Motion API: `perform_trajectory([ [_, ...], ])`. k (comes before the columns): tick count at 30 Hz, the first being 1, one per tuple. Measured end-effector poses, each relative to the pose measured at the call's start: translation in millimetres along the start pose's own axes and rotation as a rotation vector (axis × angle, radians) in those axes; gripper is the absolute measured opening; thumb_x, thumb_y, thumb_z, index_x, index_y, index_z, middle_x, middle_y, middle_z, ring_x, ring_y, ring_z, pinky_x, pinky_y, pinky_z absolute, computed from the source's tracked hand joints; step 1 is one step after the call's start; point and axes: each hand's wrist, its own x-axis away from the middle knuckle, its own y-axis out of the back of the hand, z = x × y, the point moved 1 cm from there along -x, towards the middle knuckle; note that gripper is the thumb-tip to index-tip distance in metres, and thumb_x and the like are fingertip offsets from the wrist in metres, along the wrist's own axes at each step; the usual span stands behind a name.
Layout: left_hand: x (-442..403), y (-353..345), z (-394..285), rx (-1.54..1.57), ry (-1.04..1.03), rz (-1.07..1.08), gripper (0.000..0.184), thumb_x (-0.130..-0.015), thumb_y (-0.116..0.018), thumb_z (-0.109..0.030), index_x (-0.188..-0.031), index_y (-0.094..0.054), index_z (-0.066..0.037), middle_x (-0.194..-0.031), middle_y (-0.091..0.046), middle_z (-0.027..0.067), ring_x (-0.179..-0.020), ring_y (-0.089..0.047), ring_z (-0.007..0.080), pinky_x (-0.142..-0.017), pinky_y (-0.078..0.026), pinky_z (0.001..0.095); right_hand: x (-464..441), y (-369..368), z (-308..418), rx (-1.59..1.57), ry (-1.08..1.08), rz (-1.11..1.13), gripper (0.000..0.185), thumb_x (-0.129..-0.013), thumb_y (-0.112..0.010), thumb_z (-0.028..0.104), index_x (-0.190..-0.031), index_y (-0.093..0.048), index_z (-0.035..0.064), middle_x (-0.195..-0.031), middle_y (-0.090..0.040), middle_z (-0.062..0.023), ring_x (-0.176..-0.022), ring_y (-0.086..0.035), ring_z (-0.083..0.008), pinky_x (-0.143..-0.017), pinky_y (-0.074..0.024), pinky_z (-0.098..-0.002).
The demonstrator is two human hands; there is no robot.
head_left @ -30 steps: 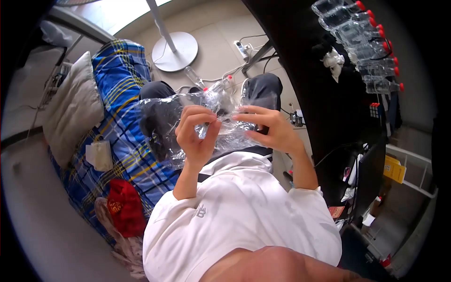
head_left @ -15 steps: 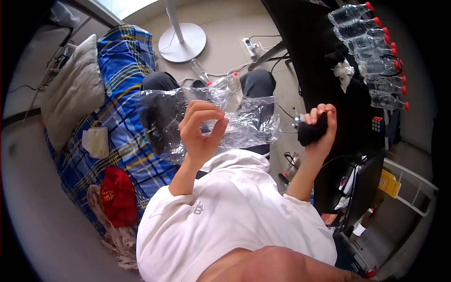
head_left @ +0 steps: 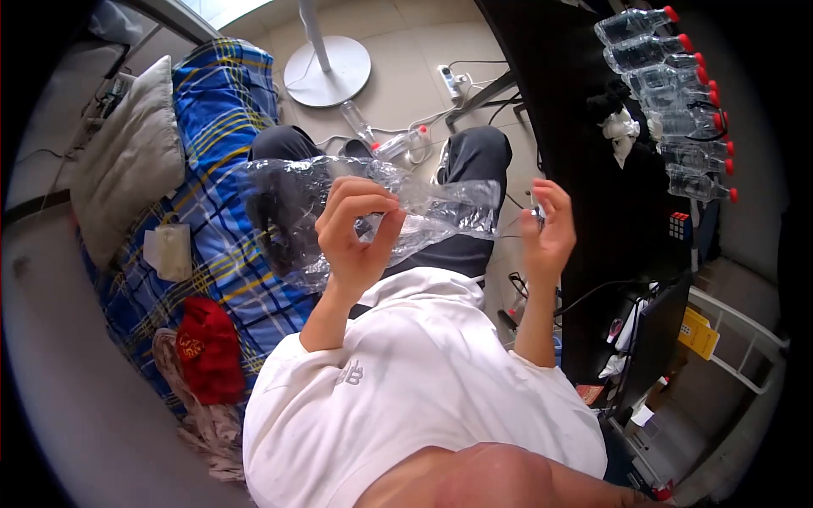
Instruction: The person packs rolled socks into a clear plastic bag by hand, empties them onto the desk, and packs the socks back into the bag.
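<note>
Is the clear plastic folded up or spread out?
Spread, though crinkled: the clear plastic reaches across the dark trousers, showing on both sides of the left hand.

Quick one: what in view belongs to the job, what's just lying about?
Job, apparently:
- clear plastic bag, in the left hand's pinch grip
- right hand, open beside it

Lying about, likely:
- Rubik's cube
- red cloth
- pillow
- power strip

plastic film [head_left: 428,222] | clear, glossy, crinkled | spread sideways over lap [head_left: 449,254] | pinched in left hand [head_left: 356,230]
</note>
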Motion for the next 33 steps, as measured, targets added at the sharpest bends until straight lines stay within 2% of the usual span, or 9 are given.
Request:
perform_trajectory([
  [2, 1, 0, 2, 0.005, 0.006, -0.009, 0.022, -0.076, -0.076, 0.01, -0.091, -0.067, -0.003, -0.087, -0.069, 0.0091, -0.082, -0.064, 0.0237, -0.074, -0.051, 0.0325, -5, 15, -3, -0.058, -0.077, -0.09, 0.04, -0.09, -0.075, 0.019, -0.125, -0.064, 0.0048, -0.132, -0.063, -0.0134, -0.122, -0.06, -0.0303, -0.108, -0.0444, -0.0415],
  [4, 0, -4, 3, 0.011, 0.008, -0.003, 0.021, -0.076, -0.075, 0.01, -0.09, -0.067, -0.003, -0.087, -0.069, 0.0099, -0.082, -0.064, 0.0242, -0.075, -0.051, 0.0328, -9, 38, 3, 0.272, -0.1, -0.065, 0.047, -0.088, -0.076, 0.017, -0.133, -0.062, 0.0091, -0.144, -0.054, -0.0138, -0.131, -0.053, -0.033, -0.111, -0.0427, -0.0444],
  [7, -6, -6, 1, 0.02, 0.0, 0.021, 0.02, -0.077, -0.076, 0.009, -0.091, -0.067, -0.002, -0.088, -0.069, 0.0099, -0.082, -0.064, 0.0243, -0.075, -0.051, 0.0328, -10, 61, 1, 0.705, -0.166, 0.021, 0.073, -0.086, -0.079, 0.02, -0.152, -0.047, 0.0208, -0.162, -0.029, -0.0146, -0.143, -0.034, -0.0412, -0.116, -0.0367, -0.0503],
  [12, -7, -7, 1, 0.045, 0.012, 0.062, 0.019, -0.078, -0.076, 0.009, -0.091, -0.067, -0.002, -0.089, -0.069, 0.0099, -0.082, -0.063, 0.0224, -0.075, -0.05, 0.0314, -27, 127, -56, 1.18, -0.154, -0.045, 0.079, -0.088, -0.077, 0.034, -0.157, -0.04, 0.0268, -0.162, -0.027, -0.0188, -0.137, -0.038, -0.0463, -0.113, -0.0368, -0.0564],
  [19, -4, -9, -2, 0.054, 0.023, 0.079, 0.018, -0.078, -0.075, 0.009, -0.091, -0.067, -0.002, -0.089, -0.069, 0.0103, -0.082, -0.064, 0.0226, -0.075, -0.05, 0.0311, -93, 164, -82, 1.106, -0.033, -0.159, 0.078, -0.089, -0.077, 0.036, -0.157, -0.04, 0.033, -0.158, -0.034, -0.0206, -0.133, -0.044, -0.0487, -0.111, -0.0407, -0.0553],
  [22, -4, -7, -4, 0.038, 0.024, 0.064, 0.017, -0.079, -0.075, 0.008, -0.09, -0.067, -0.002, -0.089, -0.069, 0.0104, -0.082, -0.064, 0.0226, -0.075, -0.05, 0.0313, -129, 163, -147, 0.929, 0.023, -0.129, 0.074, -0.088, -0.077, 0.041, -0.154, -0.044, 0.0343, -0.152, -0.04, -0.02, -0.13, -0.046, -0.0498, -0.108, -0.0429, -0.0556],
  [23, -4, -5, -4, 0.026, 0.02, 0.066, 0.017, -0.079, -0.075, 0.008, -0.09, -0.067, -0.002, -0.089, -0.069, 0.0104, -0.082, -0.064, 0.0226, -0.075, -0.05, 0.0314, -134, 153, -169, 1.096, -0.02, -0.205, 0.065, -0.088, -0.075, 0.045, -0.148, -0.051, 0.0335, -0.146, -0.045, -0.02, -0.126, -0.049, -0.0504, -0.102, -0.0482, -0.055],
  [26, -2, -1, -7, 0.005, 0.028, 0.053, 0.017, -0.08, -0.075, 0.008, -0.09, -0.067, -0.002, -0.089, -0.069, 0.0105, -0.081, -0.064, 0.0227, -0.075, -0.05, 0.0313, -141, 130, -160, 1.291, -0.168, -0.318, 0.052, -0.09, -0.071, 0.048, -0.138, -0.059, 0.0339, -0.135, -0.055, -0.0206, -0.119, -0.055, -0.0486, -0.089, -0.0551, -0.0547],
  [33, -2, 2, -7, -0.001, 0.071, -0.034, 0.02, -0.078, -0.074, 0.012, -0.09, -0.066, -0.001, -0.089, -0.068, 0.0113, -0.08, -0.063, 0.0218, -0.074, -0.05, 0.0293, -102, 119, -111, 1.204, -0.188, -0.196, 0.042, -0.086, -0.075, 0.045, -0.121, -0.067, 0.0237, -0.108, -0.067, -0.0185, -0.097, -0.069, -0.0412, -0.077, -0.0586, -0.0503],
])
